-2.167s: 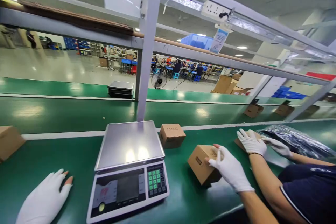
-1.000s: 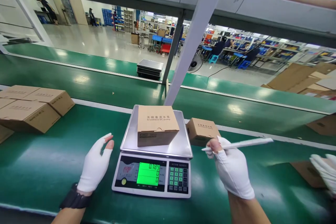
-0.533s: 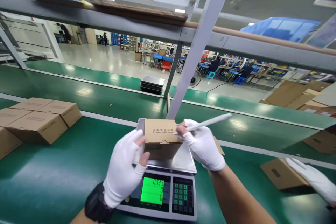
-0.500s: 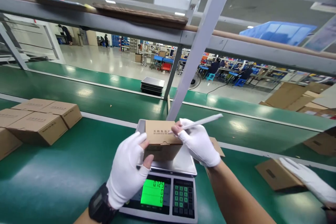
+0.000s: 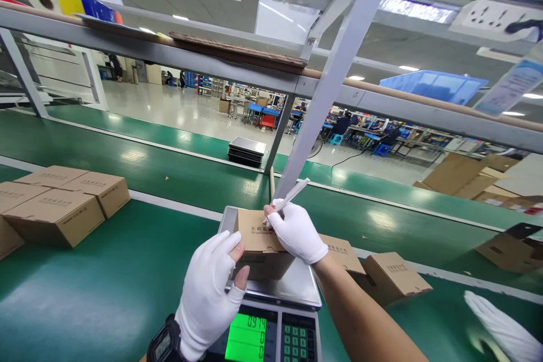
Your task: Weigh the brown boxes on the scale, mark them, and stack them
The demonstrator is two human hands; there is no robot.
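Observation:
A brown cardboard box with printed lettering on its lid sits on the metal pan of a weighing scale. My left hand, in a white glove with bare thumb and fingertip, is open at the box's left front corner; whether it touches is hard to tell. A white pen is pinched in my gloved right hand, which rests over the lid's right part with the pen tip on or close to the top. Below, the scale's green display is lit and reads about 0.974.
Several closed boxes stand grouped at the left on the green work surface. Right of the scale are more boxes and a co-worker's gloved hand. A slanted metal post rises behind the scale.
My right hand has moved left and tilted the pen more upright over the lid. The display reading has risen. At the right, a box now stands nearer the scale, apart from the co-worker's hand.

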